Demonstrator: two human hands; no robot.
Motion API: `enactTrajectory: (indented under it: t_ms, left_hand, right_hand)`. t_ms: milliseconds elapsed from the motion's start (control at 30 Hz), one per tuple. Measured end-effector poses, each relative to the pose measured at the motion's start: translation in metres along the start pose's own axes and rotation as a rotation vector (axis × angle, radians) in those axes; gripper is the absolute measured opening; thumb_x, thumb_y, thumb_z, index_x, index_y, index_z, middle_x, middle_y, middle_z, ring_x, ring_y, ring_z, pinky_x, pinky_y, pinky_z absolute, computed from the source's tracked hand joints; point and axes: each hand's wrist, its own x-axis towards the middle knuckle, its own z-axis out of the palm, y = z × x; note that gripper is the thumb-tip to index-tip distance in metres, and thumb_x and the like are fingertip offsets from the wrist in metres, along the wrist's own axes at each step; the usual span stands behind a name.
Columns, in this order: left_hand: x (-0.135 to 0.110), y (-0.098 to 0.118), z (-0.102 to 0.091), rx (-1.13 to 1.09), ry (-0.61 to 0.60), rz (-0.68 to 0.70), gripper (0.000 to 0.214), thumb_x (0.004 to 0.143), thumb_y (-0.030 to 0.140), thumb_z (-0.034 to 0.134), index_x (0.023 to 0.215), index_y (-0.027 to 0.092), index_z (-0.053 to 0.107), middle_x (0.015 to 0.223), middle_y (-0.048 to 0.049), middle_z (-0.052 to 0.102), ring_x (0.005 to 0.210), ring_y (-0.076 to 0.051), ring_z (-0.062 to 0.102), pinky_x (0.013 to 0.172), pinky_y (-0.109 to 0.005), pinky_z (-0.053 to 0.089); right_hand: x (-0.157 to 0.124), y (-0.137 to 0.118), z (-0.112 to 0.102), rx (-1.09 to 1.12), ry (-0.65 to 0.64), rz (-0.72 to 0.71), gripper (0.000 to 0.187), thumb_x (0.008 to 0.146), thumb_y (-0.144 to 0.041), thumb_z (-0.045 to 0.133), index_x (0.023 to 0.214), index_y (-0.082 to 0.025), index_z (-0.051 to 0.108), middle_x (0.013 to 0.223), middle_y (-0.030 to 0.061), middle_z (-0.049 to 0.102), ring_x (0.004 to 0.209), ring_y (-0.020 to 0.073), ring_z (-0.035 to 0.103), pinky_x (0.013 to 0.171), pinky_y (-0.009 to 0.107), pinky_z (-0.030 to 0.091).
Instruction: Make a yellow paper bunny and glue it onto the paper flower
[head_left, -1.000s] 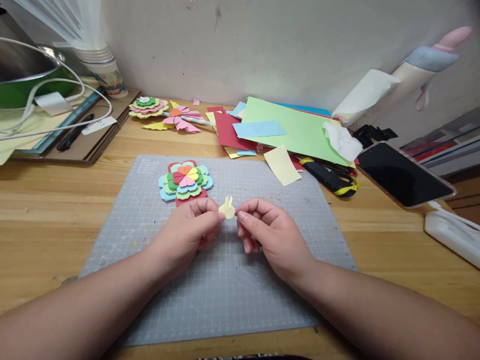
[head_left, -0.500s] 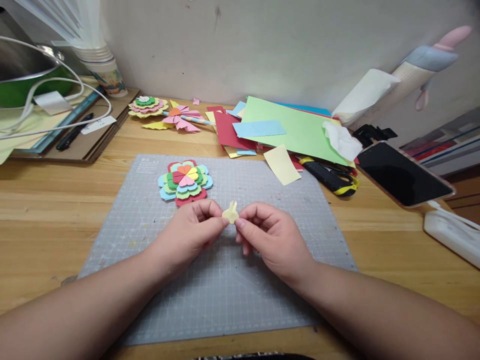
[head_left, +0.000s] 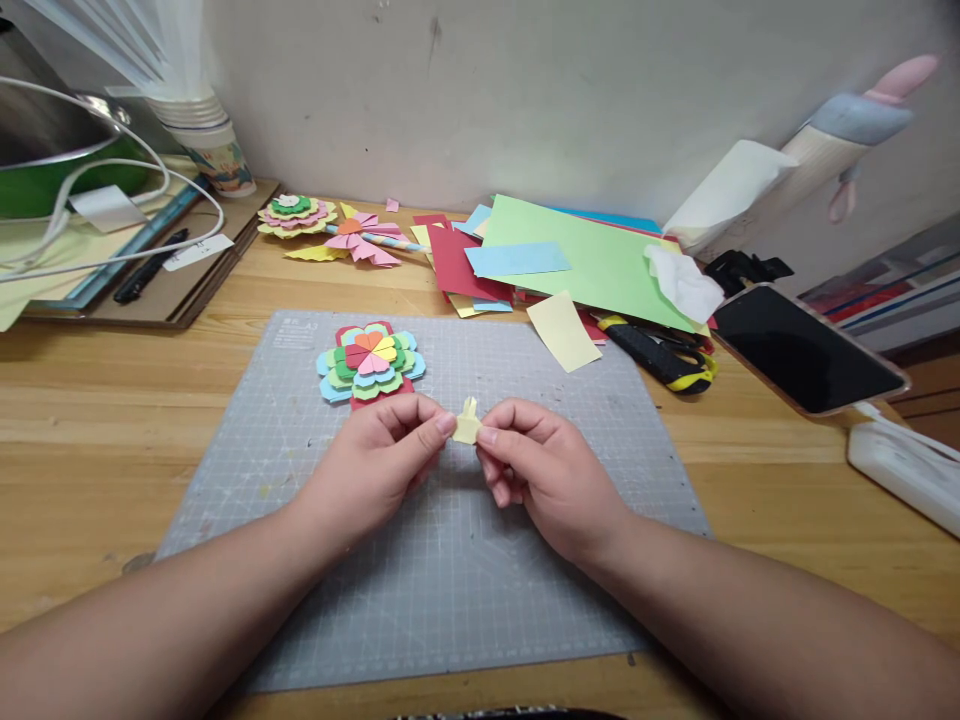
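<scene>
Pale yellow paper cut-out (head_left: 466, 431) is held over the grey cutting mat (head_left: 450, 610), its left edge pinched between the left hand's (head_left: 394, 450) thumb and fingers, its right edge likewise by the right hand (head_left: 551, 470); its folds seem too small to read. A layered paper flower (head_left: 373, 362) lies just beyond the left hand.

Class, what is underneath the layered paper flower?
The grey cutting mat shows around the layered paper flower, which appears to rest on it. The patch directly beneath is covered and cannot be seen. The left hand also hides part of the flower's near edge.
</scene>
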Motion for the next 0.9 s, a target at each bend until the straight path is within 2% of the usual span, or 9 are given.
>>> enactTrajectory:
  t_ms: [100,233,400,533,667,900]
  left_hand:
    - [-0.0020,0.0017,0.0019,0.039,0.020,0.052,0.030,0.085,0.039,0.062,0.067,0.017,0.053,0.049,0.0077,0.043,0.045,-0.005,0.032,0.042,-0.018,0.024]
    - [-0.0018,0.0007,0.0018,-0.016,-0.021,0.062,0.029,0.085,0.039,0.061,0.067,0.017,0.052,0.049,0.0077,0.044,0.045,-0.005,0.034,0.043,-0.018,0.027]
    - [-0.0006,0.0016,0.0011,-0.016,-0.047,0.073,0.019,0.083,0.033,0.063,0.073,0.018,0.056,0.057,0.0065,0.049,0.048,-0.005,0.039,0.043,-0.017,0.028]
    - [-0.0005,0.0035,0.0006,-0.003,-0.034,0.146,0.019,0.080,0.028,0.066,0.068,0.017,0.057,0.066,0.0048,0.050,0.050,-0.004,0.041,0.043,-0.017,0.031]
    - [0.0007,0.0026,-0.0009,-0.026,0.001,0.190,0.019,0.081,0.025,0.066,0.065,0.017,0.058,0.065,0.0041,0.052,0.049,-0.004,0.039,0.043,-0.018,0.029]
    - [0.0012,0.0011,0.0001,-0.082,-0.032,0.148,0.020,0.079,0.029,0.069,0.066,0.016,0.059,0.069,0.0024,0.056,0.047,-0.004,0.041,0.041,-0.018,0.029]
  right_hand:
    - [-0.0006,0.0009,-0.0007,-0.006,-0.024,-0.047,0.018,0.083,-0.028,0.063,0.069,-0.018,0.057,0.053,-0.0076,0.054,0.040,0.0045,0.045,0.041,0.018,0.033]
    - [-0.0021,0.0014,-0.0016,0.013,-0.066,-0.105,0.017,0.084,-0.027,0.062,0.071,-0.019,0.056,0.053,-0.0083,0.052,0.040,0.0037,0.042,0.040,0.017,0.030]
    - [-0.0038,-0.0014,0.0006,-0.121,-0.025,-0.135,0.018,0.083,-0.027,0.063,0.071,-0.018,0.055,0.051,-0.0087,0.049,0.042,0.0042,0.040,0.041,0.017,0.032]
    - [-0.0036,-0.0026,0.0035,-0.159,-0.032,-0.114,0.020,0.082,-0.030,0.064,0.069,-0.018,0.054,0.051,-0.0085,0.049,0.042,0.0048,0.043,0.042,0.018,0.035]
    - [-0.0027,-0.0020,0.0042,-0.147,-0.043,-0.060,0.019,0.081,-0.034,0.065,0.076,-0.018,0.055,0.057,-0.0069,0.055,0.043,0.0057,0.049,0.042,0.019,0.035]
    - [-0.0008,0.0023,0.0024,-0.094,-0.075,-0.015,0.020,0.081,-0.034,0.065,0.074,-0.017,0.057,0.061,-0.0043,0.061,0.044,0.0052,0.052,0.042,0.018,0.035]
